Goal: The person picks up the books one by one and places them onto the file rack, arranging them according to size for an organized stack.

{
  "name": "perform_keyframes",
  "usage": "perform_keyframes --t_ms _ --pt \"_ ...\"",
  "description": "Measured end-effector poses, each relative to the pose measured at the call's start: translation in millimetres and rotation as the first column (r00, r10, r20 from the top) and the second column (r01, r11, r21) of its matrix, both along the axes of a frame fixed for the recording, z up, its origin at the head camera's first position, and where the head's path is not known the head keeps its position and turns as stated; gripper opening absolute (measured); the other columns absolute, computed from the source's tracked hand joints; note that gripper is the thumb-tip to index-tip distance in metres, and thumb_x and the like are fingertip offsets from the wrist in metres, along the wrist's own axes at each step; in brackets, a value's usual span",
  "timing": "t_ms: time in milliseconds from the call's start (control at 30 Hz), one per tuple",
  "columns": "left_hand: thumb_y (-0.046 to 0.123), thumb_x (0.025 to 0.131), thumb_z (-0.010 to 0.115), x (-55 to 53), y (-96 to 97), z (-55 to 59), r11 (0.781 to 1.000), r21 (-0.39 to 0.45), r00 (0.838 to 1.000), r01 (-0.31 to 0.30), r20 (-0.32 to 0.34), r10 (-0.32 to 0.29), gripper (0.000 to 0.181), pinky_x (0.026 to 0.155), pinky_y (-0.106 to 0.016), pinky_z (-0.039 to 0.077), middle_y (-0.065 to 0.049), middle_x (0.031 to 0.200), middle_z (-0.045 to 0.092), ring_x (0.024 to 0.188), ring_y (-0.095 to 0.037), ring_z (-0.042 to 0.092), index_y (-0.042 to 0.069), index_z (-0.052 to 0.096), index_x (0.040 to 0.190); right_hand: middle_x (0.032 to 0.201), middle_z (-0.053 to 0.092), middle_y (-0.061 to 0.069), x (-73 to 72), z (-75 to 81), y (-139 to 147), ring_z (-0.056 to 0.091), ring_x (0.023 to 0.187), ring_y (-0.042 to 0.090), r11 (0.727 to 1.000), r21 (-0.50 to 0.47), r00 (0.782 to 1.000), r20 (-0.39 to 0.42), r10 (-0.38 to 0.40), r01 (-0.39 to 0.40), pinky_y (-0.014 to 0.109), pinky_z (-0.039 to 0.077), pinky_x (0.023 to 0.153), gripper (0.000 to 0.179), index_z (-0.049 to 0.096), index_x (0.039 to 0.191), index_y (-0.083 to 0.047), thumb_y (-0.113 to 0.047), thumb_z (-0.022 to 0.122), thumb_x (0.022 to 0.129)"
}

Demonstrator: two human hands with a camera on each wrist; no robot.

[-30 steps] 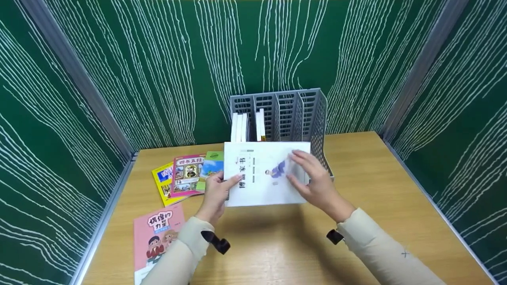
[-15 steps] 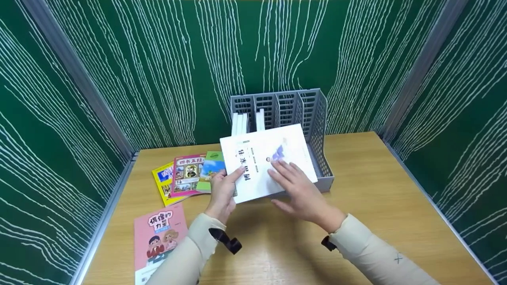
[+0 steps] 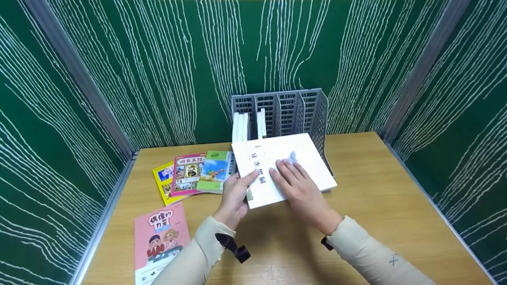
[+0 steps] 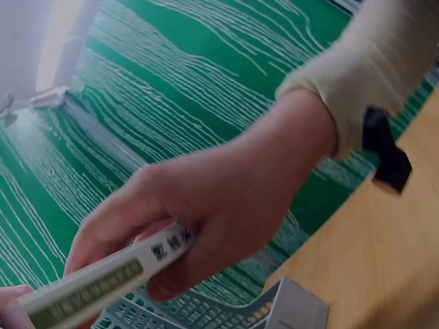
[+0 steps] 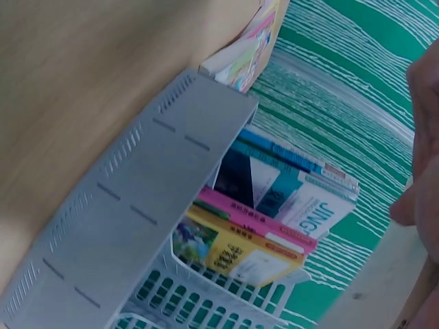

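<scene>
A white book (image 3: 273,154) with dark lettering and a small purple figure is held tilted above the table, in front of the grey file organizer (image 3: 323,114). My left hand (image 3: 237,196) grips its left edge, thumb on the cover; in the left wrist view that hand (image 4: 199,212) holds it by the green-labelled spine (image 4: 89,295). On the cover lies my right hand (image 3: 303,190), its fingers straight. The right wrist view catches only part of the right hand (image 5: 424,137) and a blurred piece of the book (image 5: 374,288).
Several books stand in the organizer's two left compartments, among them a pink one (image 5: 254,219) and a yellow one (image 5: 233,253). Left of it lie overlapping yellow (image 3: 160,178), pink (image 3: 188,174) and green (image 3: 214,170) books. A light-pink book (image 3: 160,237) lies nearer on the wooden table (image 3: 376,206).
The white book has tilted and shifted right, uncovering more of the green book. My right hand has moved from its right side onto the cover; my left hand has kept its grip.
</scene>
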State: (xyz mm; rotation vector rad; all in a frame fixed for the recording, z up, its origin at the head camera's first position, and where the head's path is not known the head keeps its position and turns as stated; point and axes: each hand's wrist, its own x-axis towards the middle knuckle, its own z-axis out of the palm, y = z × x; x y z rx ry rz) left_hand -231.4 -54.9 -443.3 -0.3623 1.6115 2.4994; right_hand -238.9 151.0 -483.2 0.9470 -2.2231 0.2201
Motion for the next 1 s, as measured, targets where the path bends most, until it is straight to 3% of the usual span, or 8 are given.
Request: perform_keyframes --t_ms 267,433,600,700,833,933,1000 --pt "0.012 0.107 0.067 2.8 3.5 -1.4 1.0 0.02 1.0 0.023 -0.02 -0.022 0.04 0.095 -0.042 0.066 -0.021 0.132 0.076 0.117 -0.031 0.079 -0.004 0.061 0.143 0.138 0.07 0.029 -3.2 -5.0 0 0.071 0.124 0.049 1.0 0.008 0.992 -0.128 -0.005 0.006 0.065 0.06 0.1 0.056 0.064 0.143 -0.002 0.002 0.079 0.089" --pt "0.012 0.107 0.066 3.4 4.6 -1.5 0.999 0.03 0.998 0.025 -0.057 -0.023 0.04 0.095 -0.04 0.066 -0.022 0.133 0.075 0.117 -0.031 0.079 -0.006 0.061 0.143 0.137 0.069 0.032 -5.5 -6.1 2 0.071 0.123 0.051 1.0 0.019 0.987 -0.16 0.014 -0.011 0.065 0.061 0.098 0.059 0.062 0.144 0.0 0.005 0.079 0.088" --pt "0.025 0.112 0.061 6.4 3.7 0.9 0.996 -0.035 0.991 0.077 -0.103 -0.08 0.047 0.103 -0.037 0.063 -0.016 0.144 0.07 0.13 -0.03 0.072 0.0 0.055 0.152 0.135 0.071 0.032 -9.5 -7.6 8 0.072 0.12 0.051 0.999 -0.011 0.983 -0.178 0.038 -0.04 0.062 0.062 0.097 0.062 0.063 0.143 0.001 0.007 0.082 0.085" --pt "0.036 0.114 0.056 5.7 2.8 1.5 0.992 -0.102 0.983 0.079 -0.155 -0.094 0.051 0.111 -0.038 0.058 -0.012 0.151 0.067 0.137 -0.028 0.068 0.006 0.055 0.155 0.137 0.07 0.031 -10.7 -7.7 12 0.072 0.122 0.05 0.998 -0.047 0.989 -0.147 0.036 -0.043 0.062 0.061 0.099 0.062 0.063 0.144 0.001 0.009 0.082 0.086" --pt "0.045 0.116 0.046 -0.5 -0.4 -3.7 0.985 -0.172 0.976 0.025 -0.21 -0.061 0.053 0.114 -0.039 0.056 -0.012 0.149 0.067 0.135 -0.027 0.069 0.006 0.06 0.15 0.14 0.069 0.031 -11.8 -7.1 17 0.07 0.127 0.049 0.991 -0.131 0.997 -0.075 0.016 -0.026 0.062 0.058 0.105 0.06 0.063 0.146 0.002 0.013 0.077 0.089" --pt "0.038 0.118 0.042 -7.7 -4.8 -12.2 0.975 -0.221 0.965 -0.013 -0.258 -0.046 0.049 0.106 -0.037 0.061 -0.02 0.138 0.071 0.122 -0.028 0.074 0.0 0.063 0.14 0.14 0.069 0.031 -14.5 -7.3 20 0.069 0.127 0.049 0.97 -0.244 1.0 -0.024 0.014 -0.019 0.062 0.057 0.106 0.059 0.063 0.145 0.005 0.018 0.073 0.088" --pt "0.03 0.118 0.043 -13.3 -8.0 -20.0 0.963 -0.267 0.951 -0.033 -0.305 -0.052 0.043 0.099 -0.036 0.064 -0.024 0.128 0.073 0.111 -0.026 0.076 -0.005 0.065 0.132 0.139 0.069 0.031 -17.3 -7.2 22 0.07 0.125 0.049 0.941 -0.338 1.0 0.013 0.018 -0.013 0.062 0.057 0.105 0.061 0.063 0.145 0.007 0.023 0.068 0.086"
